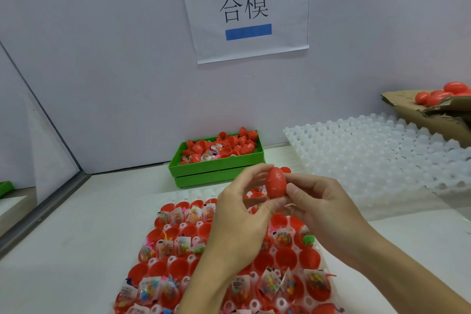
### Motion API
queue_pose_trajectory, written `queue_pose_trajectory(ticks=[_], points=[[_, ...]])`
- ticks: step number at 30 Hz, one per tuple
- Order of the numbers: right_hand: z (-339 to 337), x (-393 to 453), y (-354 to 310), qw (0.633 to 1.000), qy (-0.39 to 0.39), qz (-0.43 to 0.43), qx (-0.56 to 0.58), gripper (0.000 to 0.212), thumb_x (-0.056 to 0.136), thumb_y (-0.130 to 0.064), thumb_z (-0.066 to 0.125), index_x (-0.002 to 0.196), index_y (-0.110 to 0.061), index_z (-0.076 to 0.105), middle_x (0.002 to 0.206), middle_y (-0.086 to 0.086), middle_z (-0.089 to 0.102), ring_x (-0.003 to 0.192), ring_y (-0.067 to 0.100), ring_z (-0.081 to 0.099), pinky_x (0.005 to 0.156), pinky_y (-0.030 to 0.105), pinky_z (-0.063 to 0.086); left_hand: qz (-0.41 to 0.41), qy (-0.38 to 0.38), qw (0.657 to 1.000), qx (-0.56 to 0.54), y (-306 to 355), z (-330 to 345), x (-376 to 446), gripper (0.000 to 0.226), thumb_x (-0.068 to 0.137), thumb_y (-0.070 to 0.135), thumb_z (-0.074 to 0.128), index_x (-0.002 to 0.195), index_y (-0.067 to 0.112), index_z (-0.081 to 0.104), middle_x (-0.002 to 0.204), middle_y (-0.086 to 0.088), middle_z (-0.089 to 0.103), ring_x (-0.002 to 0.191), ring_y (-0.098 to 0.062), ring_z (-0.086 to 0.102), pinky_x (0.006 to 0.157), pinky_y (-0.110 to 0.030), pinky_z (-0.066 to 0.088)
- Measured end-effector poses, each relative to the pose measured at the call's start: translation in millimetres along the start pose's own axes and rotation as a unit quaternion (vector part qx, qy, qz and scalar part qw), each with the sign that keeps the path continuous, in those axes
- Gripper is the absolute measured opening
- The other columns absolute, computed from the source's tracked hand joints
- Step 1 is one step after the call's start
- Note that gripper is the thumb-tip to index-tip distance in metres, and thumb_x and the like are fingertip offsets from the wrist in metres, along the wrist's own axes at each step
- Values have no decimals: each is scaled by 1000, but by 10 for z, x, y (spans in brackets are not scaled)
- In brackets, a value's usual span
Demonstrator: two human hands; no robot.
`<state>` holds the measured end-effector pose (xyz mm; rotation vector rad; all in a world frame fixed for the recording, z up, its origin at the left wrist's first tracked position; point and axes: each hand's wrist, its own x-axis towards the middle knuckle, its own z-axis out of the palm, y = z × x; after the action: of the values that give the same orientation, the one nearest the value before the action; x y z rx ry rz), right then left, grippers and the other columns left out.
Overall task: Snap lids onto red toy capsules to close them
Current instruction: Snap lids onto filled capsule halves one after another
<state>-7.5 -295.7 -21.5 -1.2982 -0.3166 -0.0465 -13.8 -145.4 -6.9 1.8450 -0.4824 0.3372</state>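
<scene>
Red plastic, egg-shaped, the capsule (275,183) is held upright above the table, pinched between both hands: the left hand (239,214) has its thumb under the lower end and its fingers (251,176) curled over the far upper side, while the right hand (323,209) presses thumb and fingers against the near right flank. Whether the seam is fully closed cannot be told; no gap is evident. Directly below the fingers lies the white tray (175,259) of open red capsule halves (285,256) loaded with small toy packets (281,238). Risks, as judged: uneven pressure from either side may seat the lid crooked or leave it half-latched; a packet edge caught in the joint would stop the snap; a smooth shell squeezed hard may slip out and fall among the open halves, scattering contents. Beyond the fingers stands the green bin (216,168) of loose parts.
</scene>
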Motion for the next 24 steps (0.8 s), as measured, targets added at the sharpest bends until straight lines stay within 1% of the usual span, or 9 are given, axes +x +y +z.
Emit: queue_pose_trajectory(ticks=[2,4,8,10,13,16,18,21,24], points=[[5,-11,-31,1000,-1,-13,2,25,89,-19,58,101,-28,78,100,7,77,95,23,74,76,25,59,9,17,1000,10,-1,-5,3,39,81,20,80,113,33,63,109,18,70,111,-1,63,89,-30,56],[20,-30,-56,999,10,-29,-34,20,87,-23,64,101,-27,77,97,4,77,91,21,74,74,24,59,24,44,997,51,-7,0,4,37,79,24,82,109,34,63,105,20,69,109,2,62,86,-21,55],[74,-52,-95,990,56,-63,-117,21,85,-12,73,104,-23,72,88,-3,77,83,13,74,69,17,57,57,83,986,133,16,84,15,35,82,19,80,106,36,61,99,20,68,98,7,62,74,-4,48],[75,-45,-129,988,79,-69,-109,21,88,-8,70,104,-21,72,86,-2,78,81,12,75,67,17,56,55,88,983,151,39,144,45,40,83,22,78,116,37,59,105,19,67,99,5,62,75,-8,50],[-21,9,-226,989,116,-65,-66,16,93,-12,63,106,-19,69,88,4,77,83,19,75,69,22,59,31,81,983,163,103,247,107,56,84,32,76,133,37,50,123,16,62,116,-1,57,95,-28,54],[-239,135,-379,983,173,-51,27,14,96,-21,58,105,-15,67,94,5,77,89,20,75,69,22,58,20,74,986,151,187,381,179,51,86,33,74,131,35,52,124,16,61,115,-3,56,98,-34,54],[-431,252,-482,972,218,-36,74,13,96,-24,58,99,-14,67,94,5,76,88,18,75,66,20,58,15,66,988,136,224,475,202,45,88,33,71,129,35,53,121,17,60,112,-4,58,95,-33,55],[-759,526,-683,950,272,-23,153,16,99,-18,57,97,-4,64,84,8,72,73,16,73,60,20,57,18,55,991,118,219,559,190,37,89,33,68,123,38,56,113,24,59,105,-3,59,86,-20,51],[-1182,917,-1067,919,344,-54,182,23,102,-17,51,108,5,56,85,12,65,71,18,68,57,20,56,13,55,993,105,151,560,158,33,88,33,68,116,45,55,106,31,58,100,6,58,79,-14,48]])
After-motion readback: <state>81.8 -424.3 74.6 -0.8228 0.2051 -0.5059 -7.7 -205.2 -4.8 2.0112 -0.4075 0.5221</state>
